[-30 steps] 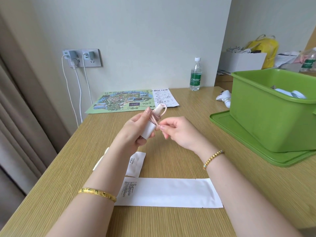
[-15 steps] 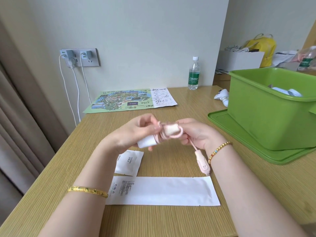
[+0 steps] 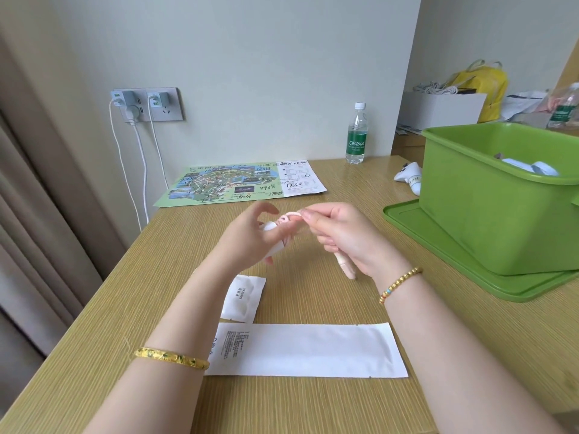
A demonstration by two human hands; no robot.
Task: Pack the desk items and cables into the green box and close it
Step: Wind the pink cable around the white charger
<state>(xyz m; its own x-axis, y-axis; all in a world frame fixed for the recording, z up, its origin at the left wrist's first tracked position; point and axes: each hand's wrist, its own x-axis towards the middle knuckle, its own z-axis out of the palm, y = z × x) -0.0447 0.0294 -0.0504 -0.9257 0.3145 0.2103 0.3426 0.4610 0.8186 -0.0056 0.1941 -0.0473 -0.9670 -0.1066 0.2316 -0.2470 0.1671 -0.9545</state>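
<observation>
Above the middle of the wooden desk, my left hand (image 3: 250, 236) holds a small white charger plug (image 3: 272, 245) with a pink cable (image 3: 289, 218) wound round it. My right hand (image 3: 344, 236) pinches a loop of that pink cable at the top, and the cable's pink connector end (image 3: 346, 267) hangs below the palm. The green box (image 3: 488, 208) stands open at the right on its green lid (image 3: 438, 245), with white items (image 3: 529, 166) inside. A small white sachet (image 3: 242, 297) and a long white packet (image 3: 307, 350) lie on the desk in front of me.
A folded map (image 3: 238, 183) lies at the back of the desk, with a water bottle (image 3: 357, 134) by the wall. A white object (image 3: 409, 177) lies behind the box. Chargers with white cables (image 3: 142, 158) hang from a wall socket. Bags and a white carton (image 3: 445, 109) crowd the far right.
My right hand has moved the pink cable round the plug, from below back up to the top. The connector end has swung with it. Both hands stay at mid-desk.
</observation>
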